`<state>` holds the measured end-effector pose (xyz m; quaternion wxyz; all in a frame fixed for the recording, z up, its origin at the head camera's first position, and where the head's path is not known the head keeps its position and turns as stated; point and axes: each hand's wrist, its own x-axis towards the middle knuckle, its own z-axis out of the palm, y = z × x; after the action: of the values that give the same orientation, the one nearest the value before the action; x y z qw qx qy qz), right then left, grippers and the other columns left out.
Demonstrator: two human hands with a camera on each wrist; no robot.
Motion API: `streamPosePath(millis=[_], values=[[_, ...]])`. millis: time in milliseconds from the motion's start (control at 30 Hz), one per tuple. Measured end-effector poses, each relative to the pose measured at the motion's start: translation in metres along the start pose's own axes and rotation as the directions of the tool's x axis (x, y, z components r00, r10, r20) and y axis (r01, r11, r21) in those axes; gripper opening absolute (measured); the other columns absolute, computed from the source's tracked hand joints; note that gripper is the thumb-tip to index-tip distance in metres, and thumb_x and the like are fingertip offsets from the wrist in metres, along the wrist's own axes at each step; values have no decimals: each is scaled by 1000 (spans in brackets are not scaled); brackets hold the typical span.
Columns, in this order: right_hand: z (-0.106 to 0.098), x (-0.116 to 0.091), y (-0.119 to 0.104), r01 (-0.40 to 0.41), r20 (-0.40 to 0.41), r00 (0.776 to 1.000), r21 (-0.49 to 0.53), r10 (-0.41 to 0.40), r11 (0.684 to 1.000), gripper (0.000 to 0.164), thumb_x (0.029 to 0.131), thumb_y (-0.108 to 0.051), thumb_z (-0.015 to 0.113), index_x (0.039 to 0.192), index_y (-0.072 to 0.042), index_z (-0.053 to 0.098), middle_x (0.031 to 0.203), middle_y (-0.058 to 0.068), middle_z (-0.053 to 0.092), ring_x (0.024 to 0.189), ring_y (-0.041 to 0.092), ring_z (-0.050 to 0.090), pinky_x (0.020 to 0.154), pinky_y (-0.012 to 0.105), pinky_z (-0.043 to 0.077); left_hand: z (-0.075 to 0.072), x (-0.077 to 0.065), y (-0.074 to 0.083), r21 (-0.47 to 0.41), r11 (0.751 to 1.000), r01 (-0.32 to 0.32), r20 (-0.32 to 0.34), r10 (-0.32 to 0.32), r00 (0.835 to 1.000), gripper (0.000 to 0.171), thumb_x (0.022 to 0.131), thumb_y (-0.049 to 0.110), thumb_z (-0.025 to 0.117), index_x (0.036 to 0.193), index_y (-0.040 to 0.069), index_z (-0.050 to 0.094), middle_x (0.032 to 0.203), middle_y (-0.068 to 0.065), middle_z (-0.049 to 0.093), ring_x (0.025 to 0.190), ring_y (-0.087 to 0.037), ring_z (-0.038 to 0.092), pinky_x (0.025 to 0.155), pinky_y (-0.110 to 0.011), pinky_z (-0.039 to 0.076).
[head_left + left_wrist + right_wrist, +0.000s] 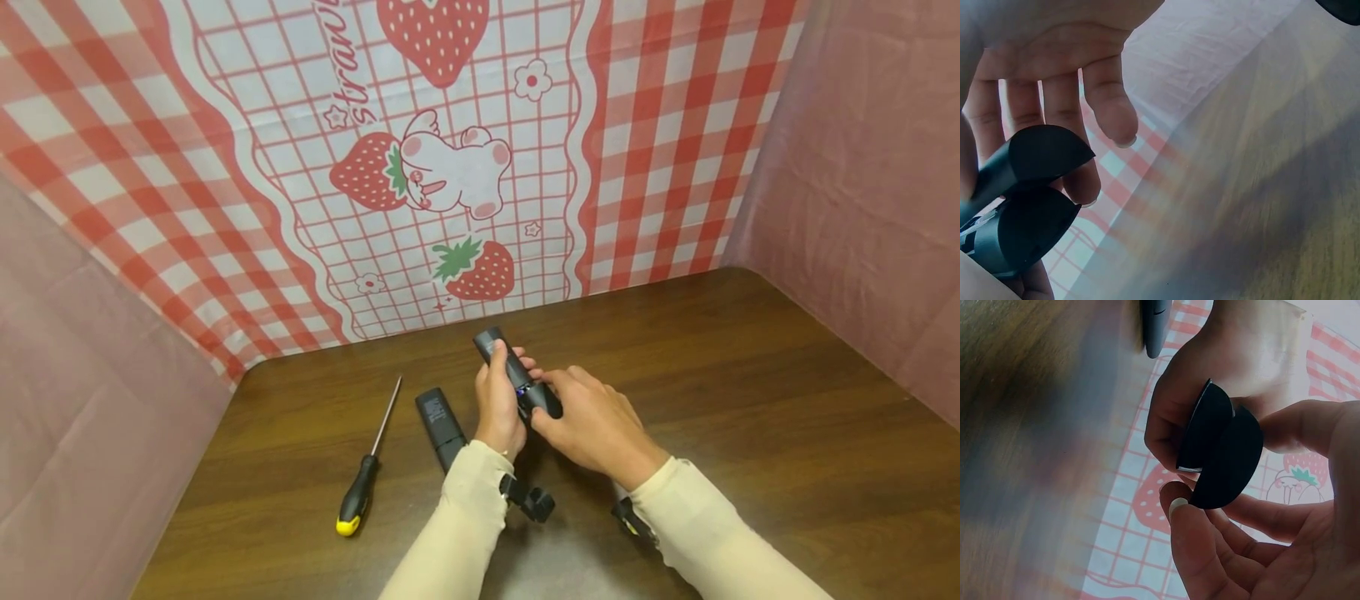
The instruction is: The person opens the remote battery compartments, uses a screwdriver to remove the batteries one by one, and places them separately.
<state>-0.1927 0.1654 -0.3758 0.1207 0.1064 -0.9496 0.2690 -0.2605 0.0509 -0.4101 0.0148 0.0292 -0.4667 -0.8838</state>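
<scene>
A black elongated device (513, 362) with a rounded end lies in my left hand (498, 408), thumb along its upper face. At its nearer end my right hand (596, 417) pinches a black half-round piece (1230, 464) between thumb and fingers. This piece sits offset from the device's other half-round end (1204, 428), with a gap between them at one side. Near the device's middle a small blue light shows in the head view. In the left wrist view the two rounded ends overlap, the upper end (1050, 153) tilted over the lower end (1038, 228).
A second black device (437, 417) with a seam across it lies on the wooden table (750, 400), partly behind my left forearm. Further left is a screwdriver (362, 492) with a black and yellow handle. A strawberry-patterned cloth (645, 167) hangs behind the table.
</scene>
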Motion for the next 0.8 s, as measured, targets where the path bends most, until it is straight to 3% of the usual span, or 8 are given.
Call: streamPosePath(millis=[167,400,600,800], values=[[-1,0,1,-4,-7,1000,6,4,1000,47,84,-31,70,124,-6,67,101,6,63,69,19,53,59,36,44,0,0,-1,-11,1000,-1,0,1,1000,48,107,33,45,119,-13,53,85,-9,62,71,-17,64,74,-31,56],[-4,1,3,-4,-27,1000,11,5,1000,42,86,-31,68,122,-8,67,99,4,64,70,18,53,59,35,43,-3,0,1,-34,999,-27,-5,27,1000,41,107,33,46,108,-6,58,82,-9,62,68,-16,64,73,-32,56],[-5,2,4,-5,-29,1000,9,6,1000,42,87,-32,68,122,-10,67,106,6,67,73,19,56,62,37,46,-7,-3,3,-29,999,-28,-2,28,1000,43,107,34,45,110,-7,57,81,-7,62,69,-15,64,74,-32,56],[-7,3,7,-28,-6,1000,-1,28,1000,42,87,-33,67,122,-9,67,102,5,67,72,19,55,62,38,45,-9,-4,4,-21,1000,-13,-10,13,1000,43,107,37,45,109,-4,58,82,-6,62,69,-16,65,72,-30,54]])
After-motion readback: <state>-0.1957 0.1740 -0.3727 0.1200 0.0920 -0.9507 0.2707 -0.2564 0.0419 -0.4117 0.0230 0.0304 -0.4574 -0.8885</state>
